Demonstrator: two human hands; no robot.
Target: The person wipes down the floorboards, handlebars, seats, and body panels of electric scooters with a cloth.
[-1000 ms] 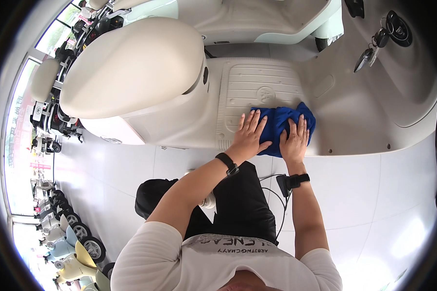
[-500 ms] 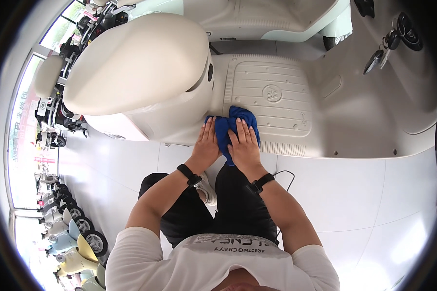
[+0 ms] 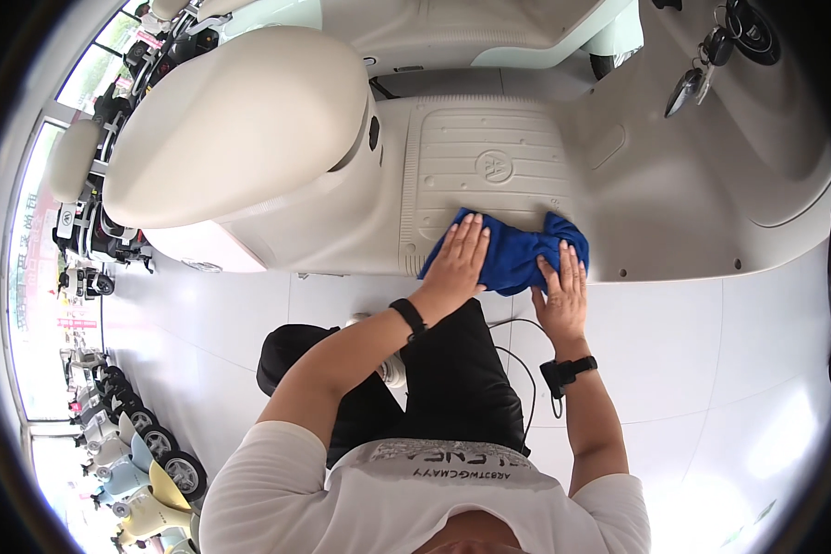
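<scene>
A blue cloth (image 3: 512,258) lies bunched along the near edge of the beige scooter's ribbed footboard (image 3: 489,138), partly over its rim. My left hand (image 3: 457,261) presses on the cloth's left part with fingers stretched out. On the cloth's right end rests my right hand (image 3: 563,294), its fingers extended and the thumb apart. Neither hand is curled round the cloth; the palms' undersides are hidden.
To the left rises the scooter's beige seat (image 3: 240,125). Keys (image 3: 697,78) hang from the front panel at the right. A second scooter (image 3: 434,37) stands close behind. More scooters (image 3: 148,462) line the window side. A dark cable (image 3: 533,388) hangs by my right arm.
Both hands have slid right along the footboard's near edge, and they are farther apart. The cloth has moved with them and is spread wider. The view has shifted slightly.
</scene>
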